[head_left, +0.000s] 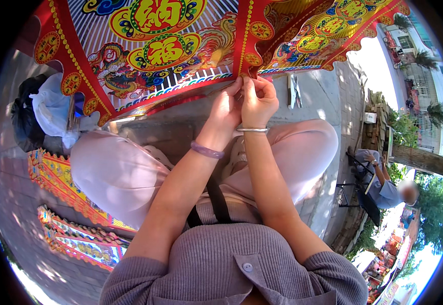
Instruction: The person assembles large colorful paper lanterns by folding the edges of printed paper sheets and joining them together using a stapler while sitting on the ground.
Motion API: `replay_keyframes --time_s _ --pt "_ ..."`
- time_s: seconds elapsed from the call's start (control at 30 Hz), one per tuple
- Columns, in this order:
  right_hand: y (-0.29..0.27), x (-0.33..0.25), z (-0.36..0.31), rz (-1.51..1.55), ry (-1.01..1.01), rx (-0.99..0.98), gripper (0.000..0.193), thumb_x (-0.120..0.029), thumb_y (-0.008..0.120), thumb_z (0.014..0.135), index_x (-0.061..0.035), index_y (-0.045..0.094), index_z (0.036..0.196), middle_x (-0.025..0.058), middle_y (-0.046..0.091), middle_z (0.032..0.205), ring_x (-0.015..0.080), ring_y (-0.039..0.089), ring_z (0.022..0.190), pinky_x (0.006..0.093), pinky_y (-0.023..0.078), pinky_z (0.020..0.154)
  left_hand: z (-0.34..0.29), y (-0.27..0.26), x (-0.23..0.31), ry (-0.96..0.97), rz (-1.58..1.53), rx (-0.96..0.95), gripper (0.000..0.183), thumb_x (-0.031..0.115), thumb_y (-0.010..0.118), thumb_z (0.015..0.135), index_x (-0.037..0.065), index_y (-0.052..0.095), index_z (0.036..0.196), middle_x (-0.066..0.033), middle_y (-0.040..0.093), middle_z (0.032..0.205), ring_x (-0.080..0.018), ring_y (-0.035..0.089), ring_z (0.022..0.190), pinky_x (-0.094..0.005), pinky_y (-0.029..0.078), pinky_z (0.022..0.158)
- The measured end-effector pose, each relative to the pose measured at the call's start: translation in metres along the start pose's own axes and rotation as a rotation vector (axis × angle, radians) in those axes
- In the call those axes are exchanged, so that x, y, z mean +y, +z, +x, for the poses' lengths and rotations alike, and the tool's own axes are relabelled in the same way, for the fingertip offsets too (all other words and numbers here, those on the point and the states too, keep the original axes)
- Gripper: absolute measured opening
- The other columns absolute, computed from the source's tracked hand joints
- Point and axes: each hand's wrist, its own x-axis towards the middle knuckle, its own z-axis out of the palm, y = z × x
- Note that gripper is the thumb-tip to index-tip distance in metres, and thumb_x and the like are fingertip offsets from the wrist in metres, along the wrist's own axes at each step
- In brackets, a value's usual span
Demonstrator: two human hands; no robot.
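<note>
Head view:
1. A black bag (23,119) and a white bag (53,109) sit bunched together, just left of the decorated paper piece (206,46).
2. Below the paper piece's left end, a yellow-and-red ornate panel (76,188) lies on the paving (20,190); a red-and-white ornate panel (86,246) lies farther below.
3. That paper piece stretches across the top, with scalloped red borders, a silver-striped face left of its middle red strip and a golden face right of it.
4. At the strip's lower end, the left hand (226,108), a purple bangle (207,150) on its wrist, has its fingers closed on the paper piece's edge.
5. Touching the same spot, the right hand (259,103) pinches the edge between thumb and fingers; a silver bangle (252,129) circles its wrist. What lies between the fingertips is hidden.
6. Just below the paper piece's golden face lies a slim pale tool (294,92), its kind unclear.
7. Well right of the paper piece, another person (384,190) sits.
</note>
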Motion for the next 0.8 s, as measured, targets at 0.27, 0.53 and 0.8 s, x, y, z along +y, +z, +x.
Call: replay_keyframes --time_s 0.27,0.53,0.8 --pt "-0.006 -0.008 0.009 -0.086 0.010 -0.040 0.012 -0.010 0.076 0.075 -0.0021 0.068 0.078 0.0101 0.068 0.084 0.0193 0.066 0.074 0.0307 0.051 0.070 0.007 0.002 0.000 -0.052 -0.069 -0.015 0.019 0.016 0.056 0.094 0.002 0.059 0.107 -0.0098 0.064 0.104 -0.0208 0.062 0.097 -0.0363 0.050 0.089" --pt "-0.004 -0.010 0.006 -0.101 0.069 0.002 0.014 -0.010 0.075 0.076 -0.0021 0.066 0.083 0.0083 0.069 0.078 0.0177 0.066 0.067 0.0301 0.052 0.064 0.010 0.001 -0.003 -0.003 -0.003 -0.023 0.017 0.015 0.055 0.095 0.003 0.060 0.106 -0.0085 0.064 0.102 -0.0196 0.062 0.095 -0.0347 0.051 0.087" --pt "-0.004 -0.009 0.007 -0.056 0.035 -0.026 0.019 -0.010 0.074 0.078 -0.0006 0.066 0.093 0.0090 0.068 0.084 0.0179 0.067 0.075 0.0297 0.052 0.069 0.015 -0.003 -0.003 -0.041 0.015 -0.004 0.017 0.015 0.056 0.094 0.002 0.060 0.105 -0.0084 0.064 0.098 -0.0199 0.063 0.091 -0.0339 0.053 0.082"
